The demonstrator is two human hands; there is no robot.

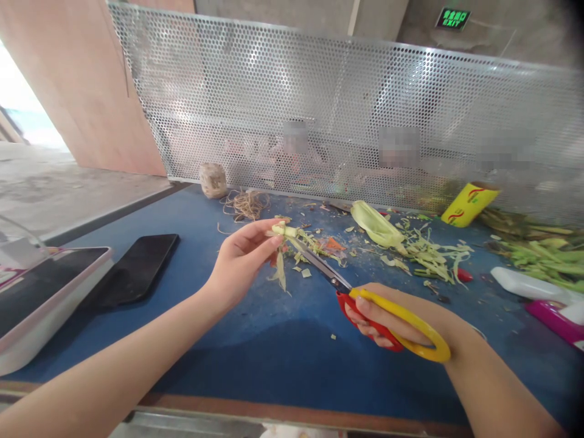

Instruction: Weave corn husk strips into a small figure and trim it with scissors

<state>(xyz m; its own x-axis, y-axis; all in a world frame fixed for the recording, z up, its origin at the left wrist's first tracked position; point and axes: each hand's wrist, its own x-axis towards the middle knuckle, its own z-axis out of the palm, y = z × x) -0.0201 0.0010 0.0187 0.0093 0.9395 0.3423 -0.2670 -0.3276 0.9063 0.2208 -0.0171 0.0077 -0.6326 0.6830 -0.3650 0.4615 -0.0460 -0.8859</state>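
Head view: my right grip [387,317] clasps the scissors [335,280], and left, right by their tips, my left grip [239,258] pinches the pale stalk [288,232], blades' long axis aimed at it!

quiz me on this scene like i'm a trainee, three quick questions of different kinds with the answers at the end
1. Which hand grips the scissors with the red and yellow handles?
2. True or false: the black phone lies to the right of the scissors.
3. The left hand is holding:
A) a bundle of brown strands
B) a pale green plant piece
C) a yellow tube

Key:
1. The right hand.
2. False; the black phone lies to the left of them.
3. B
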